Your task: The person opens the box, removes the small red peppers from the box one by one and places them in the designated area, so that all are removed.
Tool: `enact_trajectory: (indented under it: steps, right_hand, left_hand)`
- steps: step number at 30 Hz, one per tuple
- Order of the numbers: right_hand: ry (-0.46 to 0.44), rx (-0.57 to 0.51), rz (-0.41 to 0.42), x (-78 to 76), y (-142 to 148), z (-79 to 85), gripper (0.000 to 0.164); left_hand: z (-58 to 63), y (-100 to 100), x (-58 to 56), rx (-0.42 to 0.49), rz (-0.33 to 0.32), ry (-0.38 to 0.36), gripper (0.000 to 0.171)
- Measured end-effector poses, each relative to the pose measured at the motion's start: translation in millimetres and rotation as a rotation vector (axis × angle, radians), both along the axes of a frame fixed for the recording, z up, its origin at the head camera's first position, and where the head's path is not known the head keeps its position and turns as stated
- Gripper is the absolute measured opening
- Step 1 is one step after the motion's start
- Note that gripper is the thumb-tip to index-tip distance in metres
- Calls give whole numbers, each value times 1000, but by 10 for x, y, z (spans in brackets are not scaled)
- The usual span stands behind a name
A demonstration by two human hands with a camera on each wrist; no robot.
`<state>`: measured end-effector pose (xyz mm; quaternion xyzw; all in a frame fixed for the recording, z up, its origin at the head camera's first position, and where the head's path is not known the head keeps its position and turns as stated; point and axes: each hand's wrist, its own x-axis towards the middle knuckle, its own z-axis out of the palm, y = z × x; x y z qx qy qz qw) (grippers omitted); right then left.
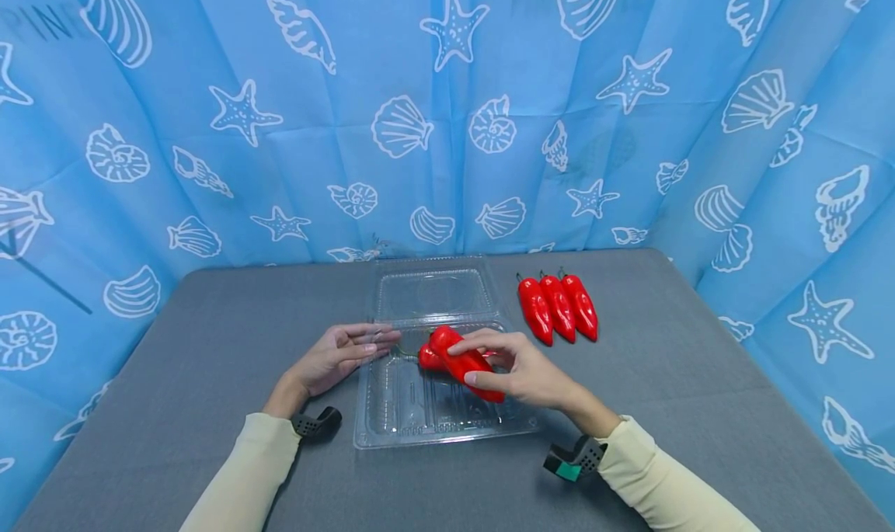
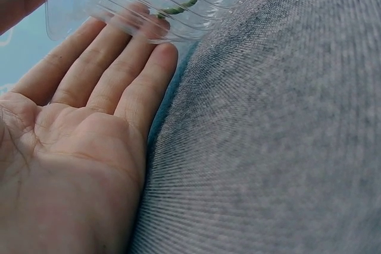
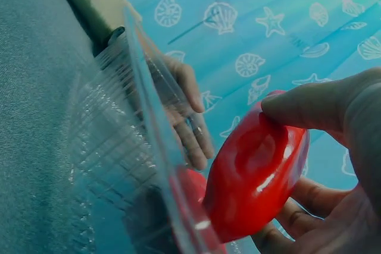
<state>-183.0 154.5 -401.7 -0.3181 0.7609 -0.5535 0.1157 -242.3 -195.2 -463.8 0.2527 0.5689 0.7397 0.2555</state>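
Note:
A clear plastic clamshell box [image 1: 447, 439] lies with its lid folded back on the far side. My right hand [image 1: 527, 369] pinches a red pepper [image 1: 464, 365] between thumb and fingers, over the tray part. Behind it, a second red pepper [image 1: 428, 356] lies in the box with its green stem to the left; the held one partly hides it. My left hand [image 1: 349, 353] is at the box's left side, fingers straight, palm toward the wall. In the left wrist view the fingertips [image 2: 161, 57] are right at the ribbed plastic, near the green stem [image 2: 181, 8].
Three red peppers [image 1: 559, 308] lie side by side on the grey tabletop [image 1: 664, 361], right of the lid [image 1: 433, 293]. A blue curtain [image 1: 419, 167] with white shells hangs behind the table. Dark wrist bands [image 1: 318, 423] sit on both wrists.

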Motion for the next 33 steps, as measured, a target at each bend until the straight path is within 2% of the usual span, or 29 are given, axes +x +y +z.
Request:
enact_trajectory:
  steps: [18, 33]
  right_hand:
    - [37, -87, -30, -73, 192, 154, 52]
    - [1, -96, -130, -146, 360, 250, 55]
  left_hand:
    - [7, -3, 10, -6, -8, 5, 54]
    - [-5, -3, -1, 16, -16, 0, 53]
